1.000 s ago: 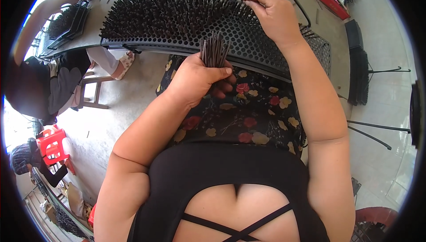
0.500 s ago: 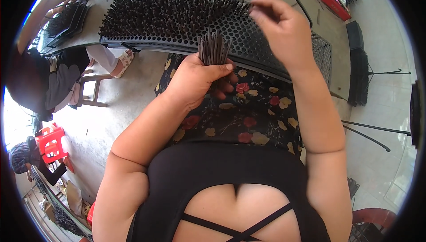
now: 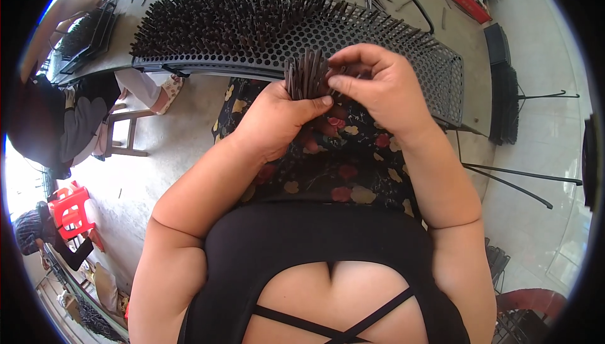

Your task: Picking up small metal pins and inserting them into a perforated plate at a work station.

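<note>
Right hand point(image 3: 381, 85) now at stick bundle point(image 3: 305, 78), red tray point(image 3: 463, 1) beyond perforated panel point(image 3: 356, 36).

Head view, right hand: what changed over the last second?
The right hand left the far edge of the holed panel, moving nearer the body and leftward to the bundle of sticks. Whether it has gripped a stick is unclear. Unchanged: the left hand stays closed around the bundle at the panel's near edge.

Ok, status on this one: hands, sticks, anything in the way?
Left hand closed around a bundle of dark sticks. Right hand beside the bundle's upper end, contact unclear. Perforated black panel densely filled left, sparser right. No obstruction visible.
</note>
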